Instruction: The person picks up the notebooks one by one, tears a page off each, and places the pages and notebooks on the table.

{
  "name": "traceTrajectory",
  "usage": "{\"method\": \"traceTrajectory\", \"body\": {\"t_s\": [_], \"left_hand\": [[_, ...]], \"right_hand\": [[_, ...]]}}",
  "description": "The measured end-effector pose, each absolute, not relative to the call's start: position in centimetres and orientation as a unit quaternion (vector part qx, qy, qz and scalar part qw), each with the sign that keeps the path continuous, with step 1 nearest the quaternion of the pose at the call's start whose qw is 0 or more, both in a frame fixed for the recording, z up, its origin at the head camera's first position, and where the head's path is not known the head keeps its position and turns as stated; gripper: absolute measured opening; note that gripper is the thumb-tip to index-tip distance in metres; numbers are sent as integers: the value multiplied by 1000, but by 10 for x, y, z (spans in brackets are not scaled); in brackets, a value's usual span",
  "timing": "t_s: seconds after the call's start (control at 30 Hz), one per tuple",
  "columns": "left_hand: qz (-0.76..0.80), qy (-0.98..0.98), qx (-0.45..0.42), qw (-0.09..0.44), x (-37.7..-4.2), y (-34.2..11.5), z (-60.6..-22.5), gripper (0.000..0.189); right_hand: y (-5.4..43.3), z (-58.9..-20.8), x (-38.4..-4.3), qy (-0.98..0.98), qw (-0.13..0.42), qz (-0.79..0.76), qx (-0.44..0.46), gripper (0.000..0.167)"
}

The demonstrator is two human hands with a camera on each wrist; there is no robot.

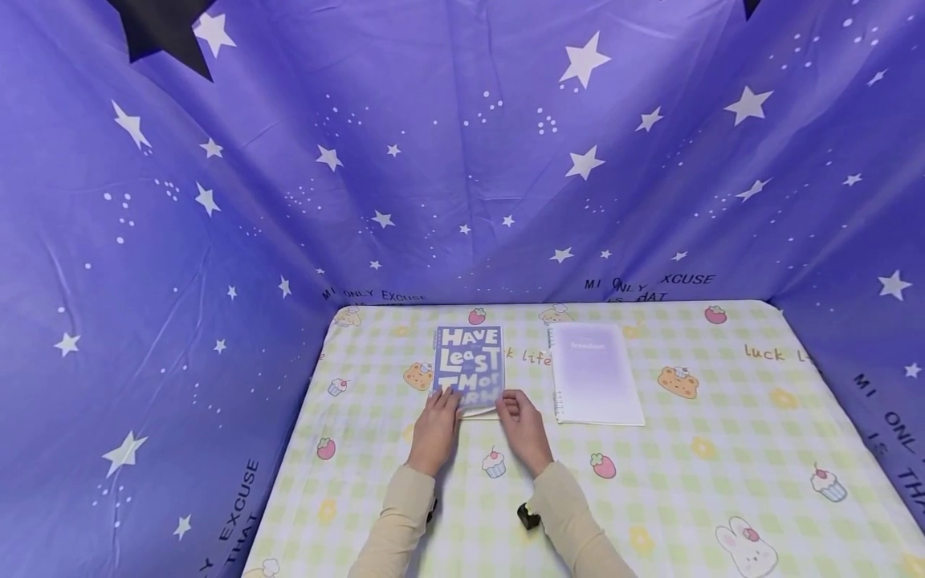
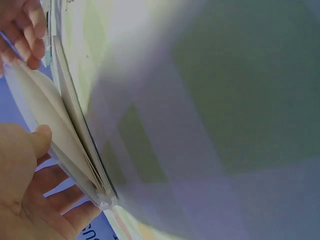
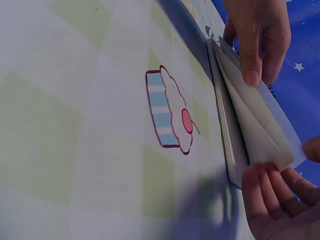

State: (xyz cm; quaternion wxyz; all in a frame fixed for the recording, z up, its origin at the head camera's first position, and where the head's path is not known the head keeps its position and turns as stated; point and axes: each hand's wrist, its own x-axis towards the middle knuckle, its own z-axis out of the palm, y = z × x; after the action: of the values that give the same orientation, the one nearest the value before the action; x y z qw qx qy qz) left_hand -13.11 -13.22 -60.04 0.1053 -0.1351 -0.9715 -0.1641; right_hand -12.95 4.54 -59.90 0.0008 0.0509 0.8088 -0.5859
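Observation:
A blue spiral notebook (image 1: 468, 357) with large white lettering lies on the table. Its front cover and some pages are lifted at the bottom edge, showing cream pages (image 3: 252, 120) in the right wrist view. My left hand (image 1: 435, 429) rests on the cover's lower left, near the spine, its thumb (image 2: 42, 140) at the bottom edge. At the lower right corner, my right hand (image 1: 522, 425) pinches the lifted cover and pages, thumb outside and fingers (image 3: 267, 185) underneath. A pale purple spiral notebook (image 1: 598, 385) lies closed to the right.
The table (image 1: 694, 498) is covered by a green-and-white checked cloth with printed cupcakes, strawberries and bears. Purple star-patterned curtains (image 1: 462, 160) enclose the back and sides. Black devices (image 1: 529, 515) are worn at the wrists.

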Motion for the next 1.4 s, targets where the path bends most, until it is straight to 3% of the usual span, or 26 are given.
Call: {"method": "traceTrajectory", "body": {"t_s": [0.17,0.4,0.63,0.97,1.4], "left_hand": [[-158,-973,-132,106,-130,-131,-601,30],[-167,-973,-126,95,-129,-131,-599,30],[-170,-972,-129,97,-128,-130,-598,30],[-149,-973,-135,110,-129,-132,-600,30],[-162,-976,-110,92,-129,-131,-598,50]], "right_hand": [[43,-595,-129,836,-32,-546,45,29],[41,-590,-132,826,-12,-561,55,37],[40,-588,-132,841,-37,-538,51,32],[37,-582,-135,796,6,-602,67,36],[26,-571,-134,750,-20,-657,75,34]]}}
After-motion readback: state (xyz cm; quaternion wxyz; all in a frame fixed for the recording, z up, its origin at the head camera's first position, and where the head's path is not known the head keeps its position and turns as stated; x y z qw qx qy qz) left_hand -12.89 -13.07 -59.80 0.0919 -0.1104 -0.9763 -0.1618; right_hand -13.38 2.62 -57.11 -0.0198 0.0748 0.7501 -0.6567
